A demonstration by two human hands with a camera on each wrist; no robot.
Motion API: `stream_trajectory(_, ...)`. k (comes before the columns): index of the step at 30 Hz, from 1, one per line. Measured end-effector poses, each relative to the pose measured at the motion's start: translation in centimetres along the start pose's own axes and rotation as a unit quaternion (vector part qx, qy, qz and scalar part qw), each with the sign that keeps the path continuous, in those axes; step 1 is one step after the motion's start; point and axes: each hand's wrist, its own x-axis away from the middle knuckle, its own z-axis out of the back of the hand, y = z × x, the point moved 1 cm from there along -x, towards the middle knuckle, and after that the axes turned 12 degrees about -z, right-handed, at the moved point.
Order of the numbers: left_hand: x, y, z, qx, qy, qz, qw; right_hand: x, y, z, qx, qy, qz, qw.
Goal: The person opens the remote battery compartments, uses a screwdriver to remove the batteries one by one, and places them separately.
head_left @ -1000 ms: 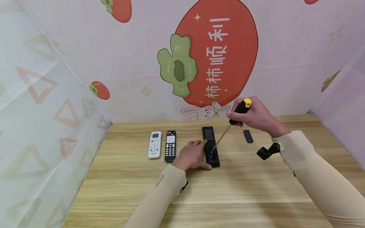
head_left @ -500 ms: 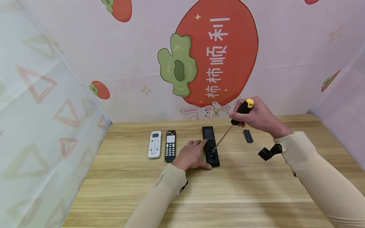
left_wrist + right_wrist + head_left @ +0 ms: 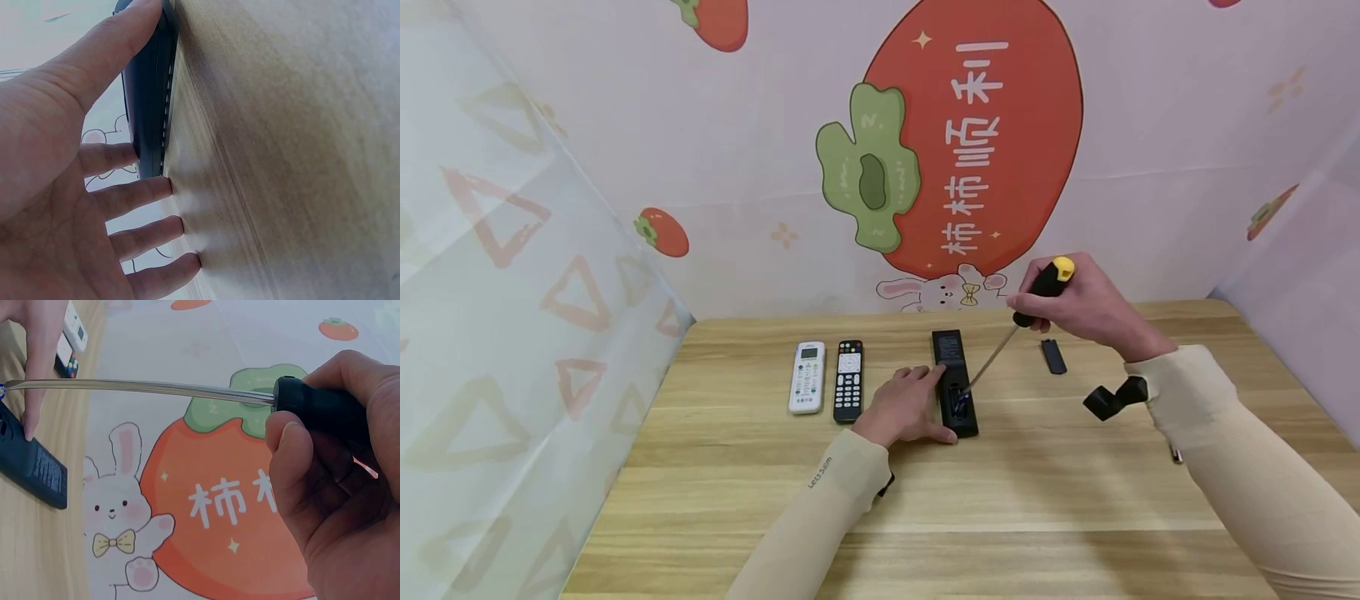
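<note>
A black remote control [image 3: 952,354] lies back side up on the table, its battery compartment uncovered. Something blue, apparently a battery [image 3: 962,402], shows in that compartment. My left hand [image 3: 907,408] rests at the remote's left side; in the left wrist view the thumb presses its near end, the index fingertip touches its side, and the other fingertips rest on the table. My right hand [image 3: 1086,304] grips the black and yellow handle of a screwdriver [image 3: 144,388]. The slanted shaft reaches down to the left, with its tip at the blue item in the compartment.
A white remote [image 3: 807,377] and a black remote with white keys [image 3: 848,382] lie left of my left hand. A small black battery cover [image 3: 1053,357] lies to the right. A small silvery object [image 3: 1176,455] shows beside the right sleeve. The patterned wall stands behind.
My right hand and the screwdriver handle have moved slightly right, so the shaft leans more. The tip has shifted a little right in the compartment. The left hand stays in place.
</note>
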Motion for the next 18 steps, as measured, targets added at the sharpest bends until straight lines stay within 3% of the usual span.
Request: stream_trajectory(18, 0.0, 0.0, 0.0, 0.005, -0.001, 0.004, 1.0000, 0.8, 1.5, 0.2, 0.014, 0.003, -0.024, 1.000)
